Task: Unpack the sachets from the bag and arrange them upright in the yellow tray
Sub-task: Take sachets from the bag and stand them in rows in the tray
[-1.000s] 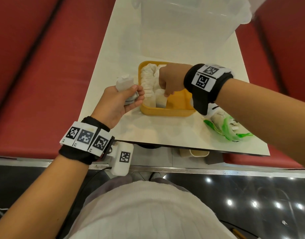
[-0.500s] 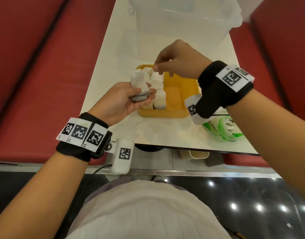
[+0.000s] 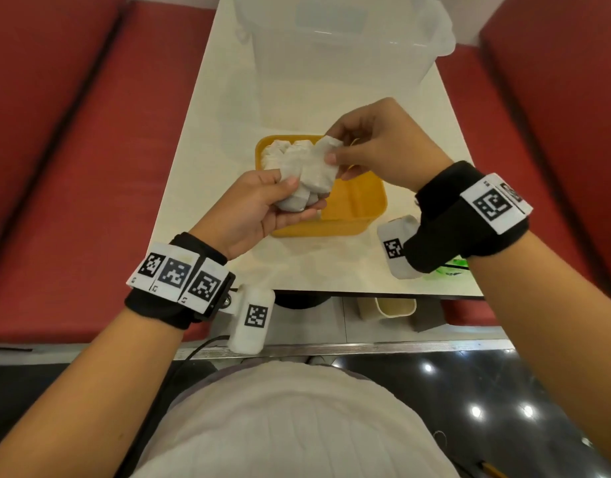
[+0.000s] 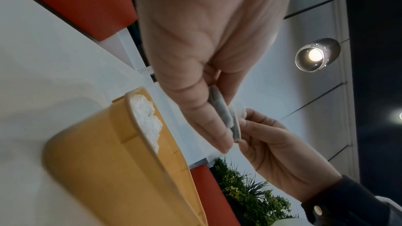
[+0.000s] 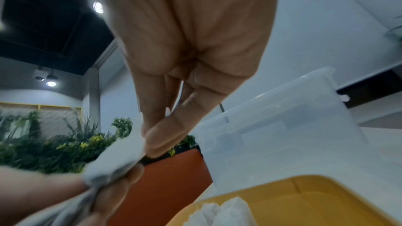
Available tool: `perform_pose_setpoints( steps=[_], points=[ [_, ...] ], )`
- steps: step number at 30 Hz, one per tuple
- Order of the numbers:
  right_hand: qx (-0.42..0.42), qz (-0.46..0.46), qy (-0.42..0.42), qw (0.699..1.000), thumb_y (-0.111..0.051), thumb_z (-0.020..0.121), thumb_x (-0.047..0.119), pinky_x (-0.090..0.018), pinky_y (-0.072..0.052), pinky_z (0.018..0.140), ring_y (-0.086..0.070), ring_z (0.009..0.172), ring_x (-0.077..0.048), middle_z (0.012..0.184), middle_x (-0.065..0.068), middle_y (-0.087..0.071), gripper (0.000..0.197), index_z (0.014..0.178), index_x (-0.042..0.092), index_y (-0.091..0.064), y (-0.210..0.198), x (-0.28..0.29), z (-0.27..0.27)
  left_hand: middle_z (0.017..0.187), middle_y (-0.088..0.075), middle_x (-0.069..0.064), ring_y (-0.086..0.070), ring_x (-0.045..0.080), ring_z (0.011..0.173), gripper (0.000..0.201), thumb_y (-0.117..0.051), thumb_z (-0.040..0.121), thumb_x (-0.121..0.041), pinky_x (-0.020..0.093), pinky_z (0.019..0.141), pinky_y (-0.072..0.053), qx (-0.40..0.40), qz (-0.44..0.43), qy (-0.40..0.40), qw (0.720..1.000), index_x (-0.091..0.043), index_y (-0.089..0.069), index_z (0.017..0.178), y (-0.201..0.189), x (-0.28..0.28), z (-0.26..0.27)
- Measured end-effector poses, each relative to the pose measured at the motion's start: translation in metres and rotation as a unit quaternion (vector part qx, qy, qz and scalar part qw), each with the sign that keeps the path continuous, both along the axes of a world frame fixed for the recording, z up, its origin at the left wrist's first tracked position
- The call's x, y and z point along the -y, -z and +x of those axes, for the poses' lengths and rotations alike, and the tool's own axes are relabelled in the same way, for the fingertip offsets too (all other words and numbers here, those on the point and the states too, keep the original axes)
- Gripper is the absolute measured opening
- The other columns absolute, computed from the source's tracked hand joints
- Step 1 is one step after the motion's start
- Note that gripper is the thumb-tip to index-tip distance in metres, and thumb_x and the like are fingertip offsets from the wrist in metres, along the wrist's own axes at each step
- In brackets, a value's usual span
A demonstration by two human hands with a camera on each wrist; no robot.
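I see one yellow tray [image 3: 354, 215] near the table [image 3: 200, 160] front edge, w/ white sachets [image 3: 280, 157] upright along its left side; count unclear. One clear tub [image 3: 335, 39] behind it. Left hand [image 3: 252, 208] grips a small bunch of sachets [image 3: 297, 198] above the tray; right hand [image 3: 376, 146] pinches the top one [image 3: 323, 157]. Bag [image 3: 449, 270] mostly hidden, front right corner.

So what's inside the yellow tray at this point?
The yellow tray holds white sachets packed along its left side; its right side shows bare yellow floor. The hands and the sachets they hold cover the middle, so a count isn't possible.
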State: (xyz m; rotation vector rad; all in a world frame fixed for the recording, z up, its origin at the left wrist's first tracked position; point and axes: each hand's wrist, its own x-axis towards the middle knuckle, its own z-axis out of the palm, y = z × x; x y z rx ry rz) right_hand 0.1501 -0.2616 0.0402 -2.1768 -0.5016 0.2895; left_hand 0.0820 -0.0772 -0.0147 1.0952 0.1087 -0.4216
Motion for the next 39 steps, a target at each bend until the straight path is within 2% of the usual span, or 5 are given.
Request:
perform_pose_setpoints(
  steps=[9,19,25,33,39],
  points=[
    [-0.040,-0.003,-0.061,0.997,-0.076,0.079,0.008,-0.026,-0.056,0.052,-0.064,0.053,-0.012,0.057,0.000,-0.067,0.015,0.086,-0.003,-0.069,-0.018,0.006,-0.024,0.096,-0.073,0.008,-0.071,0.016,0.081,0.015,-0.059,0.093,-0.008,0.023,0.064,-0.057,0.018,0.104,-0.097,0.990,-0.008,-0.067,0.105,0.008,0.008,0.002],
    [-0.005,0.037,0.059,0.998,-0.079,0.076,0.015,-0.023,-0.051,0.047,-0.060,0.054,-0.011,0.082,-0.004,-0.061,0.028,0.098,0.007,-0.064,0.013,-0.012,-0.011,0.094,-0.074,0.005,-0.071,0.014,0.083,0.021,-0.063,0.087,0.002,0.024,0.071,-0.056,0.040,0.055,-0.139,0.988,-0.007,-0.069,0.105,0.005,0.013,0.002],
    [0.002,0.032,0.046,0.998,-0.072,0.082,0.009,-0.024,-0.053,0.050,-0.062,0.054,-0.014,0.069,-0.011,-0.063,0.012,0.088,-0.002,-0.068,0.010,-0.011,0.002,0.102,-0.072,0.010,-0.071,0.018,0.092,0.015,-0.056,0.095,-0.011,0.025,0.075,-0.058,0.017,0.018,-0.160,0.987,-0.006,-0.067,0.105,0.010,0.007,0.005],
    [0.002,-0.309,-0.132,0.942,-0.071,0.084,0.015,-0.018,-0.050,0.050,-0.058,0.049,-0.006,0.075,-0.005,-0.068,0.010,0.091,0.009,-0.068,0.021,-0.013,0.027,0.094,-0.073,0.009,-0.071,0.020,0.095,0.014,-0.052,0.098,-0.010,0.024,0.073,-0.058,-0.015,0.051,-0.221,0.974,-0.010,-0.066,0.097,0.023,-0.022,0.003],
    [-0.079,-0.365,-0.167,0.913,-0.069,0.085,0.013,-0.028,-0.058,0.063,-0.070,0.073,-0.024,0.087,-0.016,-0.071,0.016,0.096,0.001,-0.066,0.051,-0.038,0.048,0.096,-0.073,0.009,-0.071,0.021,0.096,0.014,-0.051,0.099,-0.011,0.028,0.079,-0.059,-0.025,0.062,-0.196,0.978,-0.009,-0.065,0.099,0.029,-0.021,0.001]
  ],
)
